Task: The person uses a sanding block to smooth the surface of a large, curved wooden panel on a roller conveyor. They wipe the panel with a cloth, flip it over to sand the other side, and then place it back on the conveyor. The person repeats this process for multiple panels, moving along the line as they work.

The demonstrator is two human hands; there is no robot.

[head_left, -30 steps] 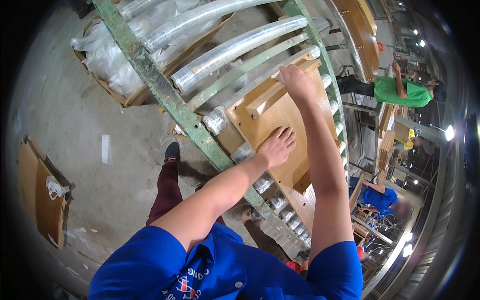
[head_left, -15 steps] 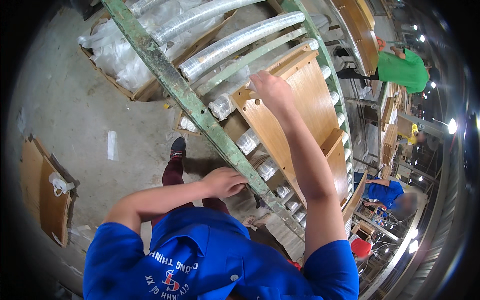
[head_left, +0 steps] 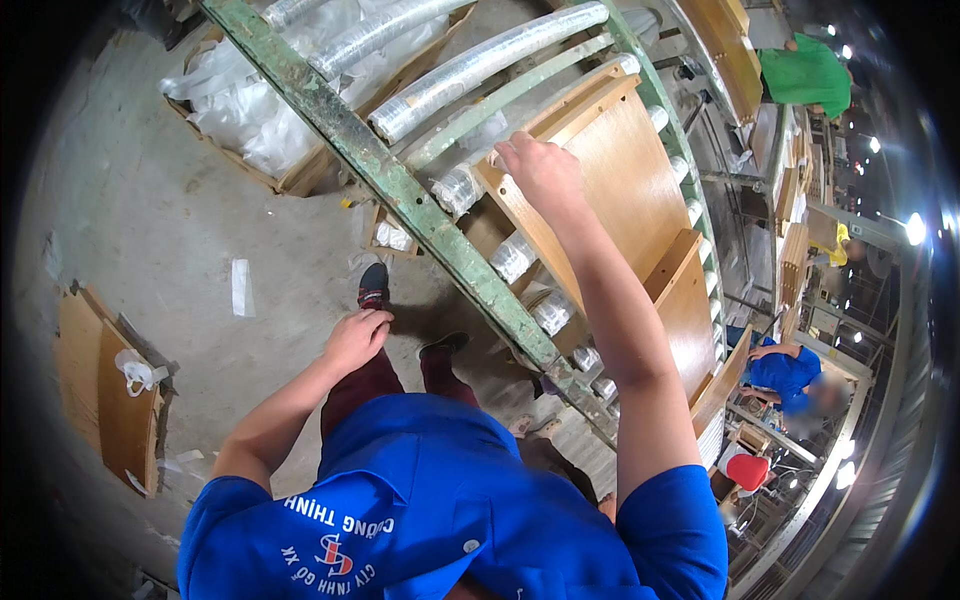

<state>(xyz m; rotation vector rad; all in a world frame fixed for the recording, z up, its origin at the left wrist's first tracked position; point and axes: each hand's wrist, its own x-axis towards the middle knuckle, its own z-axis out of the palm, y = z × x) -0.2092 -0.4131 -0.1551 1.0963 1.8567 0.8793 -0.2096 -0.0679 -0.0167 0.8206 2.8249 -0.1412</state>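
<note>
My right hand (head_left: 545, 178) is at the near left corner of a light-brown wooden panel (head_left: 625, 160), fingers curled down onto its edge. A bit of something white shows under the fingertips, too small to name. Raised wooden strips (head_left: 582, 112) run along the panel's far end, and another cross strip (head_left: 673, 264) sits nearer its right part. The panel rests on rollers wrapped in clear film (head_left: 490, 75), set in a green metal frame (head_left: 340, 140). My left hand (head_left: 358, 338) hangs above my leg, apart from the frame, its fingers loosely stretched and nothing visible in them.
Left of the frame stands a carton (head_left: 290, 182) full of white plastic wrap. A wooden board (head_left: 110, 390) and a white paper strip (head_left: 242, 288) lie on the floor. Across the conveyor, people in green (head_left: 805, 75) and blue (head_left: 785, 370) stand near stacked wooden panels.
My left hand has left the green frame and moved left over my leg. My right hand stays at the panel's corner. The view has shifted a little.
</note>
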